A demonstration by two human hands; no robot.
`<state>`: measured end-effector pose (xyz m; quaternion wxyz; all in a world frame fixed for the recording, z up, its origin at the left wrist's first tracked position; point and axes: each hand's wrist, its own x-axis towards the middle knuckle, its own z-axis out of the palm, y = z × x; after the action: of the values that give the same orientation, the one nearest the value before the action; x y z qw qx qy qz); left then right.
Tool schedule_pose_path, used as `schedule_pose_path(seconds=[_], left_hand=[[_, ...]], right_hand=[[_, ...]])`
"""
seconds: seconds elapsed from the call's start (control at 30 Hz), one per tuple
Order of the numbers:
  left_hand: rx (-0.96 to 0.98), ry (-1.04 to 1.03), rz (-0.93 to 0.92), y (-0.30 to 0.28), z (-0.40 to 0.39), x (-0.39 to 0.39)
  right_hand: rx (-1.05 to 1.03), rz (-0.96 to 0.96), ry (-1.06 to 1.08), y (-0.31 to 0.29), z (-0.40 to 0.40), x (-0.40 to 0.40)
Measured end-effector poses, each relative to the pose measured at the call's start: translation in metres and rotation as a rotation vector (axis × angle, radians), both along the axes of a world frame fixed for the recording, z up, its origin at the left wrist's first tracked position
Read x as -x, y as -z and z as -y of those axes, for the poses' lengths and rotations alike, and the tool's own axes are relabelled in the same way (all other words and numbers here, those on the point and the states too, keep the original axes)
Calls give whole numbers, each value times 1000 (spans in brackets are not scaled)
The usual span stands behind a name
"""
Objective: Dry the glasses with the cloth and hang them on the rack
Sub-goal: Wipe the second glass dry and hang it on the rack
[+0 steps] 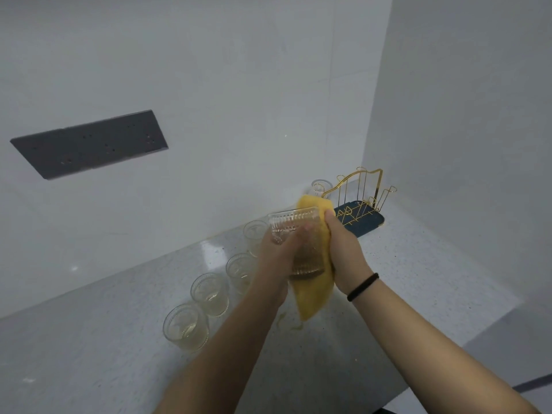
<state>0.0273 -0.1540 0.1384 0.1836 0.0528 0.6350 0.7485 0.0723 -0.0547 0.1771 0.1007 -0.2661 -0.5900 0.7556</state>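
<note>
We see the left hand (276, 249) gripping a ribbed glass (295, 234) while the right hand (346, 252) presses a yellow cloth (313, 297) against it, above the worktop (119, 339).

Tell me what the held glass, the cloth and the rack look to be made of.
Held glass: clear ribbed glass, see-through, though clear plastic cannot be excluded. Cloth: soft yellow fabric, draping limply. Rack: thin gold-coloured wire, shiny, likely metal, on a dark blue base.

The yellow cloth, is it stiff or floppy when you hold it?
Probably floppy: the yellow cloth droops below the right hand and wraps the ribbed glass. It likely feels light and soft, since it bends around the glass.
</note>
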Motion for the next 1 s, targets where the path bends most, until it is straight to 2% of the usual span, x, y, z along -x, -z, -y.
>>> schedule_pose_path(seconds=[0.03,0.13,0.17,0.3,0.4,0.47,0.57,0.6,0.67,0.7,0.83,0.9,1.0], left_hand=[[-25,-7,5,0,1,3],[-92,-25,-8,0,6,13],[-100,-18,-14,2,7,13],[-68,62,32,4,7,4],[-80,43,15,-1,9,10],[-12,-35,-75,-4,8,12],[251,-84,-244,-10,3,7],[260,-59,-266,-11,2,5],[191,-47,-251,-16,2,2],[160,-40,-215,-16,3,3],[-31,31,-85,-15,3,-1],[-83,62,-79,-13,5,2],[-87,37,-115,-14,10,7]], right_hand=[[-39,-17,-40,4,6,-2],[-399,-125,-91,27,30,-14],[-429,-146,-76,30,31,-14],[-82,63,-23,11,8,-1],[100,33,-56,7,10,-4],[60,-1,-44,11,17,-8],[-192,-122,61,26,25,-8],[-277,-182,100,29,28,-8],[-367,-259,117,30,32,-10],[-346,-261,112,27,30,-11],[-124,34,62,5,6,5],[-63,7,42,-2,9,5],[-355,-167,30,15,28,-5]])
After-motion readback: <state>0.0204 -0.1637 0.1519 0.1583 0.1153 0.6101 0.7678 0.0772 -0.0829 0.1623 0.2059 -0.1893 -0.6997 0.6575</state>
